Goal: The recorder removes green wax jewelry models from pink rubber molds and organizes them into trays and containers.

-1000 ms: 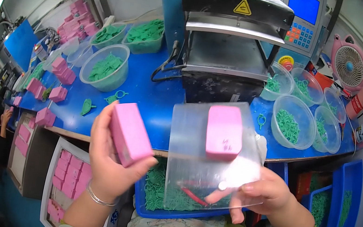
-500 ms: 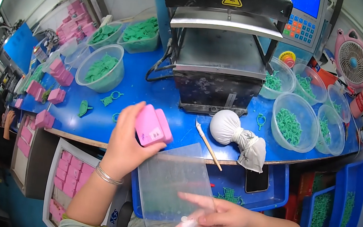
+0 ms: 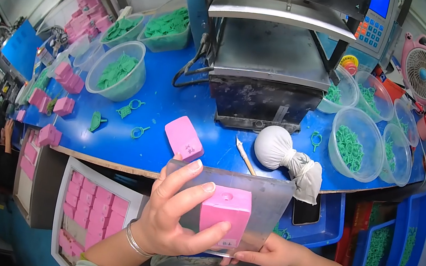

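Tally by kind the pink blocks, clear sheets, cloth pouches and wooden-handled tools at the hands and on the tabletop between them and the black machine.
Pink blocks: 2
Clear sheet: 1
Cloth pouch: 1
Wooden-handled tool: 1
Total: 5

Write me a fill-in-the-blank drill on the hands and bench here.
1. The block touched by the left hand is coloured ____.
2. The clear plate is gripped near its lower right corner by the ____ hand.
3. The wooden-handled tool lies to the ____ of the tied cloth pouch.
4. A second block rests on the bench, whose colour is ____.

Missing words: pink; right; left; blue.
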### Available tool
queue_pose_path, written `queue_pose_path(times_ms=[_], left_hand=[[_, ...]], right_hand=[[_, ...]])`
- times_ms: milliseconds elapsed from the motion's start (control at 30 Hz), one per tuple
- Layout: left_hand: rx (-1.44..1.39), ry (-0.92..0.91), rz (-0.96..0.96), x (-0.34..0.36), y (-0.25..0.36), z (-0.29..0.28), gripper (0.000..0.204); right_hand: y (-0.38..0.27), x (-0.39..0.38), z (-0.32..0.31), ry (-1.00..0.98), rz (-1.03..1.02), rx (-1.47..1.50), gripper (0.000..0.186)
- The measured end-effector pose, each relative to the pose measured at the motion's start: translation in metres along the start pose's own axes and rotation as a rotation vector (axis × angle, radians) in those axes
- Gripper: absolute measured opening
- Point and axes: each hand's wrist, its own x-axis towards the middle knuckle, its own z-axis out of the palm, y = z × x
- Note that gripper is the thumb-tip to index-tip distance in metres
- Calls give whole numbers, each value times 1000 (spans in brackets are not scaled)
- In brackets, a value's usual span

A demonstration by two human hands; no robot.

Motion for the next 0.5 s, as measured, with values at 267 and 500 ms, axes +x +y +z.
queue_pose_path(times_ms=[267,500], left_hand=[[2,79,69,-8,2,-2,38],[69,-136,-153,-5,2,-2,48]], right_hand=[[5,0,1,34,-63,-95,34],[-7,-2,11,10,16,146,56]])
